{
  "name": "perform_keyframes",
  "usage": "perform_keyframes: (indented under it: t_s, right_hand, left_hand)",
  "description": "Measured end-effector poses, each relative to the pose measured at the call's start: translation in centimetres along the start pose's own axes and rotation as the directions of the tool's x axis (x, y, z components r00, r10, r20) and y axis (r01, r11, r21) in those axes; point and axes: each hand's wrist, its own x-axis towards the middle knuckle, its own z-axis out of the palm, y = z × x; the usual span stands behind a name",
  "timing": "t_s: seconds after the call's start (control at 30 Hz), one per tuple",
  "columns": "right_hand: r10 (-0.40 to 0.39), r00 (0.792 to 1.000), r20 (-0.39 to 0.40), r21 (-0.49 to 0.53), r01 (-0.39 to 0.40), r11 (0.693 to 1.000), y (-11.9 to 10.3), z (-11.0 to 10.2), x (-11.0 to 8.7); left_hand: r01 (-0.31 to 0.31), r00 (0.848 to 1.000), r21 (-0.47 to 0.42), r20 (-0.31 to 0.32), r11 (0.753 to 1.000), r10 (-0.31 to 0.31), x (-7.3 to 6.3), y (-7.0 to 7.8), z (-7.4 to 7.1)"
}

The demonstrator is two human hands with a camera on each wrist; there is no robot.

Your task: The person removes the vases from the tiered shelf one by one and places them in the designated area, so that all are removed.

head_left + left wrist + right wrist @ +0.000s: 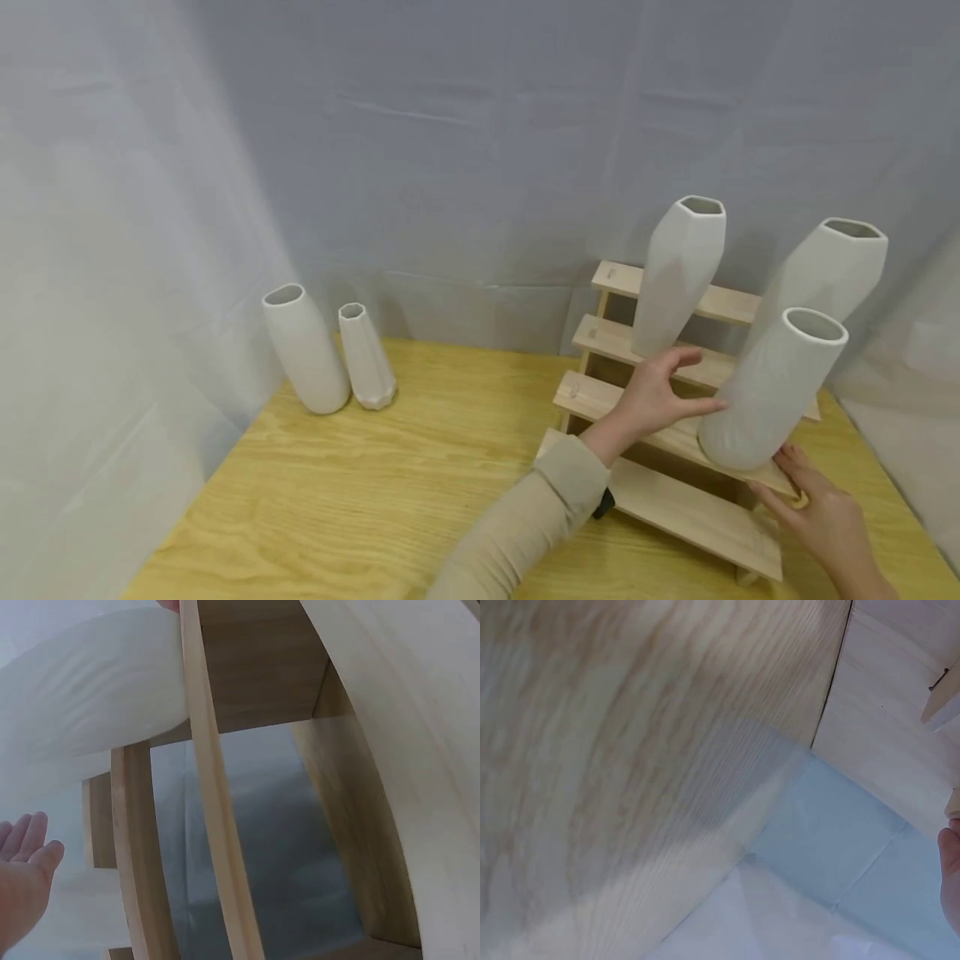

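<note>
A smooth white cylindrical vase (765, 400) stands near the right end of the second step from the bottom of a wooden stepped stand (697, 512). My left hand (648, 398) is left of it, fingers spread, with the thumb tip right at the vase's side. In the left wrist view the left hand's fingers (26, 838) look straight and hold nothing. My right hand (828, 512) rests its fingertips at the step's right end, close to the vase's base; the thumb lies near the step's front edge. In the right wrist view only part of that hand (951, 874) shows.
A faceted white vase (678, 267) stands on the third step. Another faceted vase (828, 271) is behind the cylindrical one, its base hidden. Two white vases, one smooth (307, 354) and one narrow ribbed (366, 358), stand on the wooden table (337, 517) at left. Pale sheeting hangs behind.
</note>
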Motion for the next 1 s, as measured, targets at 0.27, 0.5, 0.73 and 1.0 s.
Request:
perform_keyframes:
  t_s: [0.27, 0.5, 0.73, 1.0]
  right_hand:
    - [-0.011, 1.0, -0.024, -0.004, 0.011, 1.0, 0.2, -0.1, 0.1]
    - [-0.033, 0.998, -0.046, -0.003, 0.033, 0.999, 0.2, 0.1, 0.0]
    - [-0.009, 0.999, -0.051, -0.007, 0.008, 1.0, -0.1, 0.1, -0.1]
    - [0.001, 0.999, -0.037, 0.002, 0.0, 1.0, -0.1, 0.1, 0.0]
  left_hand:
    - [-0.05, 0.999, 0.026, 0.007, 0.998, 0.05, 0.8, 1.6, 0.9]
    - [0.004, 1.0, -0.021, 0.001, 1.0, -0.004, 1.4, 2.2, 1.8]
    - [0.076, 0.997, -0.013, 0.014, 0.997, -0.076, 2.1, 2.6, 2.7]
    - [0.101, 0.993, -0.047, 0.062, 0.994, -0.098, 2.5, 2.3, 3.1]
